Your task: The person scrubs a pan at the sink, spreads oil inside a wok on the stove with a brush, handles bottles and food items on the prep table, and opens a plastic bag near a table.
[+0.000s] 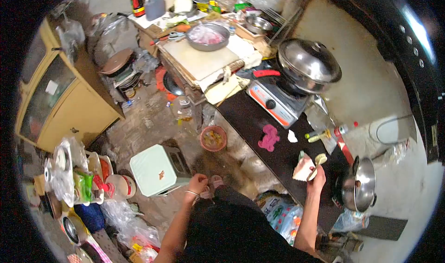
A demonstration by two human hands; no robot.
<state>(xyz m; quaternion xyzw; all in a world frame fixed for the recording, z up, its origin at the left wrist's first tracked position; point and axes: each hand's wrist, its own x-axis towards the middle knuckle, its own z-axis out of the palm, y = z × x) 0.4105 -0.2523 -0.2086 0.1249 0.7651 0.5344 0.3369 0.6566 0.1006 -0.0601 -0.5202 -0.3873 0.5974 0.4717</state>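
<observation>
The left hand (198,185) hangs low in front of the body, fingers curled, near the pale green stool (152,171); whether anything sits inside the curl I cannot tell. Well apart from it, the right hand (316,179) is closed around the handle of a small brush (320,159) over the near part of the dark counter (280,161). A pale cloth (302,169) lies just beside the brush, against the fingers; whether it is gripped or only touched is unclear.

To handle the brush well, I would keep the grip firm and low on the handle, leave the head free, and keep the loose cloth from catching under it. The brush's rounded head points away from the body, toward the stove side; its long axis runs from the hand outward, leaning slightly right.

To the right of that hand stands an open steel pan (366,168). Farther along the counter are a crumpled pink cloth (269,138) and a white scrap (292,136), then the portable stove (273,104) with a lidded pot (308,62). Beyond, a cutting board (204,61) carries a metal bowl (216,46).
</observation>
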